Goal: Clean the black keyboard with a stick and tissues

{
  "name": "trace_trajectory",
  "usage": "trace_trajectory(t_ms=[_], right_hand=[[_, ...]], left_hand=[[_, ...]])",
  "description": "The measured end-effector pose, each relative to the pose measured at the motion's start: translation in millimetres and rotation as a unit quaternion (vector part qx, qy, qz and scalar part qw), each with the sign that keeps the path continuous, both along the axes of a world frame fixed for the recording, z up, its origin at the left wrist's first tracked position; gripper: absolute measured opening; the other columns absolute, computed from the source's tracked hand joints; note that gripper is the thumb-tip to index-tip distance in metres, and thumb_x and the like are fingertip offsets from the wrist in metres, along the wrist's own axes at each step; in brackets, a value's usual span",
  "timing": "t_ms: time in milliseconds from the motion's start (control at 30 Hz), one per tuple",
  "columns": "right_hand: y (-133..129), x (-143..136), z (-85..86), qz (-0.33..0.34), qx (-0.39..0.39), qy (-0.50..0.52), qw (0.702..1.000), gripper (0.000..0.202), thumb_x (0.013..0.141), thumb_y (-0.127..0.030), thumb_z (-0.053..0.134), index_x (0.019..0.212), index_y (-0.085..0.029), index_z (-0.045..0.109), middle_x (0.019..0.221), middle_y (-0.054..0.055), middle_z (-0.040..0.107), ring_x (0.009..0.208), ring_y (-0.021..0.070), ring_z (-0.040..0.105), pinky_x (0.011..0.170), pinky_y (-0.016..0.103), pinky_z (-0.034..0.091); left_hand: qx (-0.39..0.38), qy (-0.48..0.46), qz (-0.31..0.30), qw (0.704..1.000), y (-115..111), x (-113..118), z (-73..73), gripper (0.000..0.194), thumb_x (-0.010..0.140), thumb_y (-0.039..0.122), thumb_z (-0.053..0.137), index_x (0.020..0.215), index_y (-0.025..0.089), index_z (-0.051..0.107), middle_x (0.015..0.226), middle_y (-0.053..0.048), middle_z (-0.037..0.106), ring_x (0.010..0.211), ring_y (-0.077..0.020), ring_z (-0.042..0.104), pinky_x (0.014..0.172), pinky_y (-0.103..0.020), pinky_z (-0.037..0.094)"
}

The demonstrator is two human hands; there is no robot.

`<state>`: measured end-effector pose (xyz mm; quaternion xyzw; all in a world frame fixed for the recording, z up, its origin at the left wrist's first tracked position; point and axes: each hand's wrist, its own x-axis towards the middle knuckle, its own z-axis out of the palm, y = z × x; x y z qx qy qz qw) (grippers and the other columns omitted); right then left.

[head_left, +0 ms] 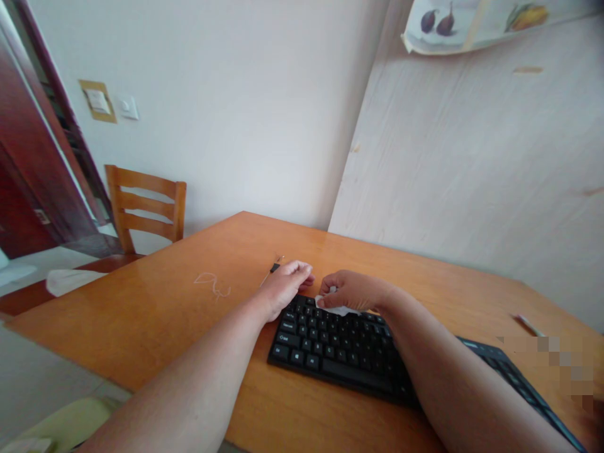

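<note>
A black keyboard (330, 352) lies on the wooden table in front of me, with more of its keys showing beyond my right forearm. My left hand (289, 284) rests at the keyboard's far left corner, fingers stretched out and nothing seen in them. Close beside it, my right hand (346, 290) is closed on a white tissue (342, 310), which touches the upper rows of keys. My right forearm crosses over the keyboard and hides part of its right side. Just past my left hand is a small black piece (275, 268) on a thin cord, partly hidden.
A thin pale string (214, 284) lies loosely on the table (165, 327) to the left. At the right is a slim pen-like stick (528, 325). A wooden chair (148, 204) stands beyond the left edge; walls rise behind the table.
</note>
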<state>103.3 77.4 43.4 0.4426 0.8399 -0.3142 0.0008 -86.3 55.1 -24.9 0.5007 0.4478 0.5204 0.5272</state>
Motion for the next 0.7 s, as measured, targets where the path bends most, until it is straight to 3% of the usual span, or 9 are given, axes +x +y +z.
trace_trajectory(t_ms=[133,300,500,700], right_hand=[[1.9,3.8,-0.7,-0.011,-0.037,0.001,0.999,0.026,0.077,-0.041,0.070,0.094,-0.021,0.071,0.073,-0.002,0.064,0.063,0.0125,0.055,0.056,0.023,0.038],[2.1,0.7,-6.2,-0.015,0.011,0.020,1.000,0.027,0.078,-0.045,0.069,0.084,-0.018,0.069,0.071,-0.001,0.062,0.065,0.0120,0.053,0.057,0.022,0.037],[3.2,5.5,-2.5,-0.011,-0.060,0.018,0.998,0.028,0.076,-0.042,0.071,0.094,-0.020,0.070,0.069,-0.002,0.062,0.061,0.0119,0.053,0.054,0.021,0.036],[0.1,2.2,-0.9,-0.007,-0.003,0.010,1.000,0.027,0.078,-0.043,0.070,0.089,-0.019,0.071,0.076,0.000,0.065,0.067,0.0129,0.055,0.058,0.022,0.038]], left_hand=[[-0.001,-0.005,-0.010,1.000,1.6,-0.6,-1.5,0.037,0.083,0.054,0.066,0.096,0.019,0.066,0.096,-0.006,0.070,0.097,-0.0209,0.066,0.095,-0.040,0.048],[0.007,0.020,-0.007,1.000,0.2,-0.7,-0.6,0.036,0.085,0.052,0.064,0.096,0.019,0.066,0.097,-0.007,0.070,0.098,-0.0217,0.065,0.095,-0.040,0.047],[0.010,0.031,-0.014,0.999,-1.9,0.5,1.5,0.033,0.087,0.050,0.061,0.098,0.018,0.065,0.097,-0.007,0.071,0.098,-0.0216,0.066,0.094,-0.040,0.048],[0.025,0.071,-0.017,0.997,-1.6,-0.9,-0.6,0.036,0.086,0.054,0.060,0.098,0.020,0.066,0.098,-0.007,0.072,0.098,-0.0216,0.065,0.094,-0.038,0.047]])
